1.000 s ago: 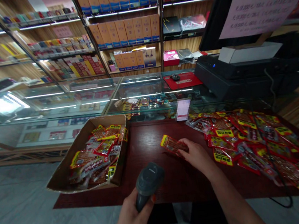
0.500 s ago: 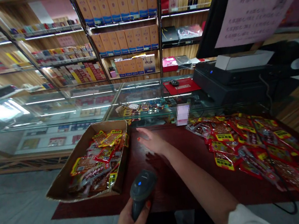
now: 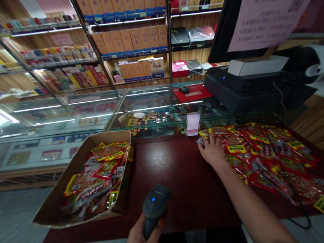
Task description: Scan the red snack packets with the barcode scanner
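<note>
My left hand (image 3: 142, 235) is wrapped around the handle of a dark barcode scanner (image 3: 156, 206), which has a small blue light lit on top. It is held over the front edge of the dark red-brown tabletop (image 3: 181, 178). My right hand (image 3: 213, 152) rests at the left end of a spread of snack packets (image 3: 237, 149) in red and yellow wrappers. Its fingers are apart and lie over the packets; a silvery packet end (image 3: 200, 142) shows beside them. At left, an open cardboard box (image 3: 128, 173) holds several similar snack packets (image 3: 99, 185).
A glass display counter (image 3: 89, 111) runs behind the table. On it are a mouse (image 3: 184, 90) on a red mat and, at right, a dark till (image 3: 230, 92) with a paper-covered screen. A black cable (image 3: 286, 181) crosses the packets. Shelves of boxes stand beyond.
My right hand has moved from beside the cardboard box rightward to the spread of packets. My left hand still holds the scanner in nearly the same spot. The view has shifted slightly right.
</note>
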Motion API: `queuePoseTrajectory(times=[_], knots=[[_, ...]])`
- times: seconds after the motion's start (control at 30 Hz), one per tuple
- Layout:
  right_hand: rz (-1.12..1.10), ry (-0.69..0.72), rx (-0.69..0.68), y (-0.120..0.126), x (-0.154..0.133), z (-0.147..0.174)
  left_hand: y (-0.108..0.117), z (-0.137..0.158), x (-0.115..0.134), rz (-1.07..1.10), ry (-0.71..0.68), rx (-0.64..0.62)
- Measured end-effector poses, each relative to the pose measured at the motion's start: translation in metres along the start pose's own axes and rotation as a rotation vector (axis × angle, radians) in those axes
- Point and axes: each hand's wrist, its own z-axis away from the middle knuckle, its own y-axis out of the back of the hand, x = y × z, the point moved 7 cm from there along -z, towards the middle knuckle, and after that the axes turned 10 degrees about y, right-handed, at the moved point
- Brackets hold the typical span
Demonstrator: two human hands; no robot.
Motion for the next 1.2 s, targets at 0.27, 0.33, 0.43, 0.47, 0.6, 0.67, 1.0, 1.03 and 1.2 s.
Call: queuePoseTrajectory(times=[0.27, 0.33, 0.43, 0.47, 0.6, 0.67, 1.0, 1.03, 1.2], knots=[[0.008, 0.096, -0.010, 0.008, -0.041, 0.086, -0.006, -0.005, 0.006, 0.000, 0.013, -0.009], [-0.024, 0.132, -0.013, 0.012, -0.049, 0.105, -0.005, -0.007, 0.007, -0.002, 0.008, -0.007], [-0.065, 0.163, -0.007, 0.023, -0.049, 0.120, -0.003, -0.007, 0.010, -0.010, -0.003, 0.006], [-0.064, 0.154, 0.004, 0.028, -0.044, 0.119, -0.002, -0.007, 0.011, -0.012, -0.010, 0.010], [-0.036, 0.159, 0.035, 0.044, -0.009, 0.089, -0.001, -0.003, 0.014, 0.014, -0.028, 0.018], [-0.022, 0.222, -0.059, 0.041, 0.006, 0.067, -0.001, 0.000, 0.014, 0.029, -0.030, 0.019], [-0.179, 0.321, -0.068, 0.052, 0.020, 0.035, 0.002, 0.008, 0.008, 0.029, -0.036, 0.049], [-0.286, 0.326, -0.038, 0.055, 0.013, 0.038, 0.003, 0.009, 0.010, 0.024, -0.049, 0.049], [-0.651, 0.415, -0.114, 0.056, -0.053, 0.052, 0.007, 0.018, 0.025, -0.079, -0.131, 0.043]])
